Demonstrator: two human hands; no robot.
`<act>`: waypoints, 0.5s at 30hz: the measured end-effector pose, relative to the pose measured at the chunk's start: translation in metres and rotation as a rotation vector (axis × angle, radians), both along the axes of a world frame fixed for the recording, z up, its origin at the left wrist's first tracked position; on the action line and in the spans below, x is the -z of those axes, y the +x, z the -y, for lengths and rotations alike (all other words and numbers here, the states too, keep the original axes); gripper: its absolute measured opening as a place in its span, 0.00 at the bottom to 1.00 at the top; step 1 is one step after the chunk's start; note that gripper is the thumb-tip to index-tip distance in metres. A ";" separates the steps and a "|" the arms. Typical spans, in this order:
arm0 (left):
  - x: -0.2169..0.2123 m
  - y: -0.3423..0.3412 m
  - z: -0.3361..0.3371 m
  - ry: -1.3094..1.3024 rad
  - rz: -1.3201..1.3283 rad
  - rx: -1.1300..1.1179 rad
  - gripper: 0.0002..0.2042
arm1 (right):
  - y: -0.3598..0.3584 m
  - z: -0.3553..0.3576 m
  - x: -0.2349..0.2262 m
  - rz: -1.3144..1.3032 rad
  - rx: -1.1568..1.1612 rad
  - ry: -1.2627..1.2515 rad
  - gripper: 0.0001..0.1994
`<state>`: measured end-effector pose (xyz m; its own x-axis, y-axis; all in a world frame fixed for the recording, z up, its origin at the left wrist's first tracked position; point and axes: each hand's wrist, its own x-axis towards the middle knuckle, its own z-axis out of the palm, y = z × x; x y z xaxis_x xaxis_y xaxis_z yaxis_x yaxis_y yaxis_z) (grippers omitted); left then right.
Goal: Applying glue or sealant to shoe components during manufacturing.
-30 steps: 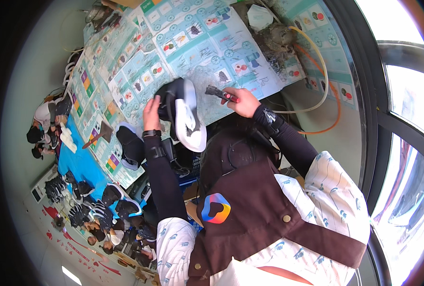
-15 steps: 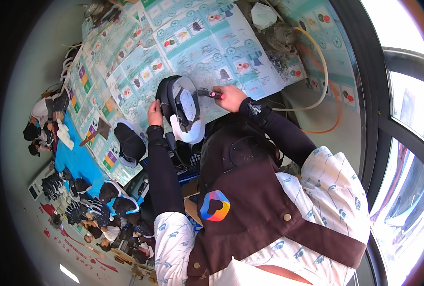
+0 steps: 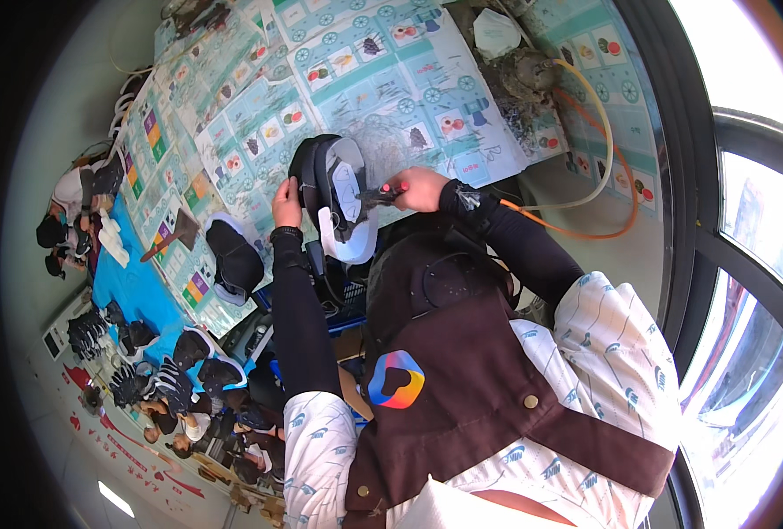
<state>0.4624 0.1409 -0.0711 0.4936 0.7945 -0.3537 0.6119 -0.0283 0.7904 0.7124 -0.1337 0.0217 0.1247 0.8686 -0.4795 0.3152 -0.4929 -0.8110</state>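
Observation:
A black shoe with a white sole rim and a pale inside lies near the table's front edge. My left hand grips its black left side, thumb up along it. In my right hand is a pair of pincers with a dark metal head and red handle ends. The pincers' head reaches the shoe's right side, over its pale inside; exact contact cannot be made out. A second black shoe with a pale sole lies left of my left forearm.
A broad-headed hammer lies at the left of the patterned table. A white cup-shaped thing sits at the back right beside a yellowish hose and an orange hose. More shoes and people are at left.
My right hand has brought the pincers left and slightly down, from beside the shoe to over its inside. The shoe has shifted slightly left under my left hand. The view has turned a little.

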 end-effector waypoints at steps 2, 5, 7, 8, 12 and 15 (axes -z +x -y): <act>0.004 -0.004 -0.002 0.011 0.006 -0.001 0.22 | -0.002 0.001 0.000 0.004 0.036 0.003 0.15; 0.004 0.004 0.000 0.015 -0.044 0.037 0.23 | 0.004 0.004 0.003 0.003 0.176 0.015 0.15; 0.007 0.000 -0.002 0.024 -0.034 0.020 0.23 | 0.003 0.004 0.002 -0.007 0.290 0.039 0.15; 0.008 -0.004 -0.003 0.025 -0.035 0.018 0.23 | 0.001 0.005 0.001 -0.016 0.252 0.052 0.15; 0.013 -0.004 -0.004 -0.016 -0.028 -0.003 0.23 | -0.004 0.013 0.008 -0.105 0.093 0.008 0.16; 0.016 -0.004 -0.002 0.031 -0.019 0.004 0.22 | -0.009 0.017 0.006 -0.106 0.051 -0.015 0.15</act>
<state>0.4581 0.1432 -0.0873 0.4901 0.8033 -0.3385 0.6264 -0.0545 0.7776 0.7031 -0.1510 0.0153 0.1169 0.8549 -0.5054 0.2023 -0.5187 -0.8306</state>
